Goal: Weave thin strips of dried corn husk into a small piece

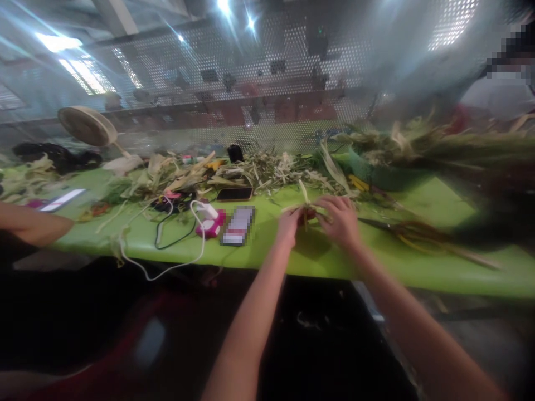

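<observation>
Both my hands meet over the front part of a green table (259,256). My left hand (289,224) is closed on a small piece of pale dried husk (305,195), one strip of which points up above the fingers. From the right, my right hand (340,219) pinches the same husk piece, its fingers bent close to the left fingertips. A pair of scissors (387,224), blurred, lies on the table just right of my right hand.
Husk scraps (276,170) are heaped along the back. Left of my hands are a phone (238,225), a pink power adapter (211,224), a white cable (167,272) and a fan (88,126). A green basin (376,172) holds husks. People sit at both sides.
</observation>
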### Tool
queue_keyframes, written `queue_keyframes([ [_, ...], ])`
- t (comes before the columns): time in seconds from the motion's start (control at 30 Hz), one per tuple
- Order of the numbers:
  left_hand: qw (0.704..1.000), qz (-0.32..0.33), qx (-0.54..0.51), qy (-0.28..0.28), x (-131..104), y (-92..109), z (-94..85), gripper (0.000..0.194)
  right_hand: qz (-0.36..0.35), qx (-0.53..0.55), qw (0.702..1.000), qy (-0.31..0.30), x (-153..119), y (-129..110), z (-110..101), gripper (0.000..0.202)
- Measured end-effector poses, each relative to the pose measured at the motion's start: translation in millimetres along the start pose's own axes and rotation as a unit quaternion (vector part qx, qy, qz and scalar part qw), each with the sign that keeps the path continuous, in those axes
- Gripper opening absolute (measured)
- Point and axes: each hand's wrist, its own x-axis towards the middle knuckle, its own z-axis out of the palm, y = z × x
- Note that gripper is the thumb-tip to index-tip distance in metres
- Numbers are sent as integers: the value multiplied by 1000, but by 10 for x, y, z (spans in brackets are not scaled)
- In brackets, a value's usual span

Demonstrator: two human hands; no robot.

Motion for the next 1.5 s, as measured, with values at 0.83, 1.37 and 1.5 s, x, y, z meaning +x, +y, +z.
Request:
queue_keyframes([
  [0.83,997,40,39,-50,-57,-29,1,19,118,174,977,38,17,14,28,11],
  [1.37,989,67,126,-41,-56,-10,-15,22,239,334,911,-26,-7,42,83,32],
  [1.5,989,55,134,1,-24,-29,-39,23,194,232,950,-77,-16,67,95,24],
])
